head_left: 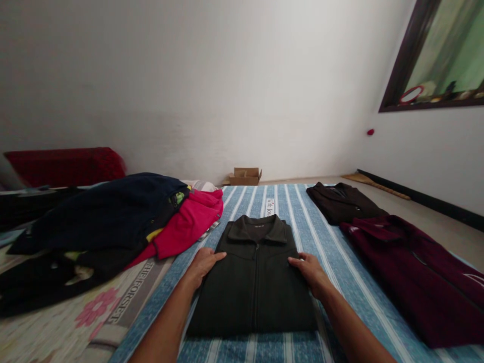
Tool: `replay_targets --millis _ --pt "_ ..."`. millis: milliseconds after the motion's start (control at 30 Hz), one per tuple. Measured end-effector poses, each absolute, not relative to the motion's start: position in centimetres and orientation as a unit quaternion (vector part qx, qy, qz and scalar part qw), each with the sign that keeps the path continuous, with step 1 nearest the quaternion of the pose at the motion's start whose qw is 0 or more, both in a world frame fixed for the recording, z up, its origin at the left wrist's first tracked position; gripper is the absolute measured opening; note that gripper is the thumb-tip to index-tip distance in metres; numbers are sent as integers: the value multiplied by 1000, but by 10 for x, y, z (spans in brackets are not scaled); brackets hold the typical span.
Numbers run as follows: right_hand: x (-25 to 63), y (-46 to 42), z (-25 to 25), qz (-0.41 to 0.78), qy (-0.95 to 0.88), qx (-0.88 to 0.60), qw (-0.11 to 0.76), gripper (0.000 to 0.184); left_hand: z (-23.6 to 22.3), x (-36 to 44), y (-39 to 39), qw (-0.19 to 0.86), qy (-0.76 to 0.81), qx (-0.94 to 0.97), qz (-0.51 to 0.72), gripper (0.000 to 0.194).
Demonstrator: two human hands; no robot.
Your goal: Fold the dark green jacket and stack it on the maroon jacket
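Observation:
A dark green zip-up jacket (234, 287), folded into a neat rectangle with its collar at the far end, is in front of me over the blue striped sheet (297, 222). My left hand (206, 264) grips its left edge, thumb on top of the cloth. On the opposite edge my right hand (308, 269) holds it the same way, thumb lying over the front. The other fingers of both hands are partly hidden at the sides. The zip runs straight down the middle.
To the right lie a folded maroon jacket (408, 272) and a folded dark brown garment (340, 199). At left is a heap of navy clothes (113, 212) with a pink garment (192, 222). A cardboard box (245, 176) and a red covered object (68, 166) stand by the wall.

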State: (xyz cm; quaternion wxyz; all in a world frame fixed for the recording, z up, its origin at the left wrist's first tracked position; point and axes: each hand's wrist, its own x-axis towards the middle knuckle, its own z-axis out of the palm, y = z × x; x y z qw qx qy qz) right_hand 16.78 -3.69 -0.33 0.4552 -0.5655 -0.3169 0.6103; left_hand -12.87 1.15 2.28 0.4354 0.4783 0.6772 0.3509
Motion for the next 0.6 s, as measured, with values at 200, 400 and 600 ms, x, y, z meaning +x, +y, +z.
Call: replay_targets --millis 200,400,600 --pt "160 -35 2 652 -286 -517 476 25 34 -126 5 575 593 452 338 49" --pt "155 -27 4 556 -393 -540 495 46 46 -120 6 537 590 483 359 51" --pt "140 -17 34 320 -601 -614 398 45 52 -114 14 451 588 563 367 53"
